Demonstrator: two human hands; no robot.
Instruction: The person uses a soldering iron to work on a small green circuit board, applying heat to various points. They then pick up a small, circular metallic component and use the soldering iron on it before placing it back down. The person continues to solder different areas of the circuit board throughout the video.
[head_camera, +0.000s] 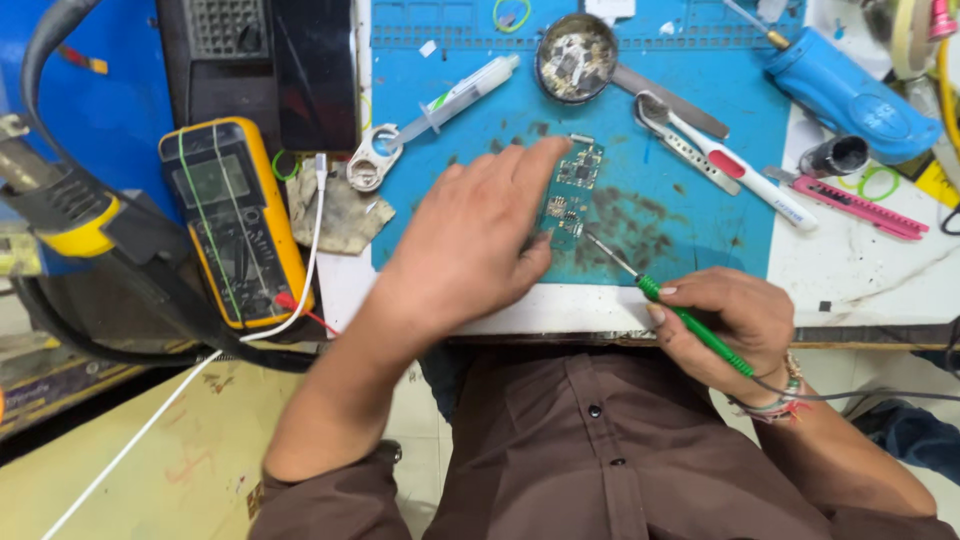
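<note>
A small green circuit board (575, 180) lies on the blue work mat (700, 190). My left hand (470, 235) rests flat on the mat with its fingertips pressing the board's left edge. My right hand (725, 325) grips a thin green-handled soldering iron (690, 322) like a pen. Its metal tip touches the lower part of the board, and a cable runs from its handle past my wrist.
A syringe (455, 100), a round metal dish of small parts (575, 58), tweezers (680, 145) and a white and red tool (745, 175) lie on the mat. A yellow multimeter (235, 215) sits left. A blue tool (850, 95) and pink cutter (860, 208) lie right.
</note>
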